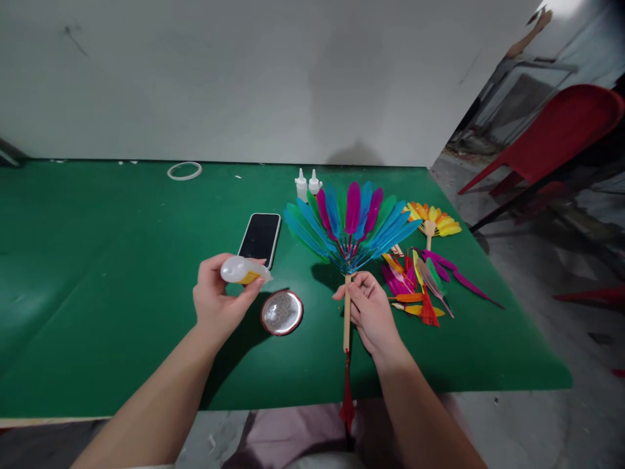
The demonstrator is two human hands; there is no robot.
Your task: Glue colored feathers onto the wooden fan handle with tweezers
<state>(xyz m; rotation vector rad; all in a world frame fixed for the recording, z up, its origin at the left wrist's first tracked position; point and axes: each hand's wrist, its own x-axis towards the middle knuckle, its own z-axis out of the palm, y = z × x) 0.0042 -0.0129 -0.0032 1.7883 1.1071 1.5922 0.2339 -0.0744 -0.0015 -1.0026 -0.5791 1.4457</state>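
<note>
My left hand (219, 293) is closed round a small translucent glue bottle (239, 270) with a yellow label, its nozzle tilted down to the right. Below that nozzle, a round shiny metal lid (282, 312) lies on the table. My right hand (368, 306) grips the wooden handle of a feather fan (352, 228) and holds it upright. Blue, green and magenta feathers spread from the handle's top, and a red tassel (347, 404) hangs from its lower end over the table's front edge.
The green table (122, 273) meets a pale wall. A phone (260, 238), two white bottles (301, 185) and a white ring (184, 171) lie beyond my hands. Loose feathers (415, 286) and a yellow-orange fan (432, 220) are at right. Red chairs (551, 140) stand past the edge; another person's arm (530, 36) shows.
</note>
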